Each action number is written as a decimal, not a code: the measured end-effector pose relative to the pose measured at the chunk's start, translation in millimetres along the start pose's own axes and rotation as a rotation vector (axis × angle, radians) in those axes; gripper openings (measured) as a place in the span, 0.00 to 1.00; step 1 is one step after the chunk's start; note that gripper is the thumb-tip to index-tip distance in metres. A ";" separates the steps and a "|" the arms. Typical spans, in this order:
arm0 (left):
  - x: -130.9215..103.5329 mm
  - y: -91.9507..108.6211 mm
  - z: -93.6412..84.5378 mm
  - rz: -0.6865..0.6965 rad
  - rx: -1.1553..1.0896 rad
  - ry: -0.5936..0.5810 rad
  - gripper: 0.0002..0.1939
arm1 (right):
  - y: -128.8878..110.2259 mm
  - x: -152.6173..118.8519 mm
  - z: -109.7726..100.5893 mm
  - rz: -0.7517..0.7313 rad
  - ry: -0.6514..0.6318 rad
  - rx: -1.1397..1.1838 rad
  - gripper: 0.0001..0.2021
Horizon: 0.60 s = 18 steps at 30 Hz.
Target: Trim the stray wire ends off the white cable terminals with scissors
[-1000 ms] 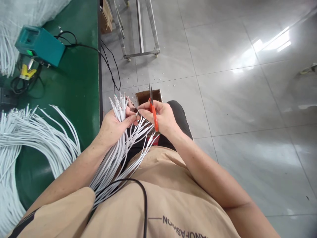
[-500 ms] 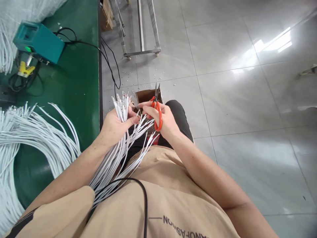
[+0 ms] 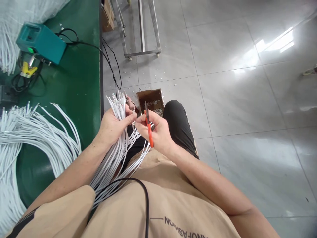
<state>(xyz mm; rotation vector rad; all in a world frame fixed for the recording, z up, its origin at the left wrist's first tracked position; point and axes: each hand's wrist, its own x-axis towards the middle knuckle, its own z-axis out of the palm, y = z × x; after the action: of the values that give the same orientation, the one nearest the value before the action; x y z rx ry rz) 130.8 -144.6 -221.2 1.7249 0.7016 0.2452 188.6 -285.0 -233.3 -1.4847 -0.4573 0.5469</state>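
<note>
Head cam, L hand (image 3: 112,127) gripping wire bundle (image 3: 114,157), R hand (image 3: 159,132) w/ scissors (image 3: 149,131), box (image 3: 151,95) partly hidden

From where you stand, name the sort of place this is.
Probably a cable assembly workshop: white cables heaped on the green bench, a teal device, and red-handled scissors.

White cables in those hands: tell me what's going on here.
A person's left hand grips a bundle of cables near their tips. The right hand holds red-handled scissors, its fingers close to the left thumb. A box with small bits in it sits beyond the hands, and another bundle lies on the green table.
</note>
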 end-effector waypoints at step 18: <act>-1.4 9.0 1.0 -0.060 -0.095 -0.146 0.17 | 16.4 14.0 -16.8 -0.129 0.006 -0.713 0.08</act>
<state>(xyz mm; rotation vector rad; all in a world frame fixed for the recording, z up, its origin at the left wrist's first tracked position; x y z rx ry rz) 133.1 -147.2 -212.7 1.6112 0.6242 0.1075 208.8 -290.0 -251.0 -2.1122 -0.7895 0.2806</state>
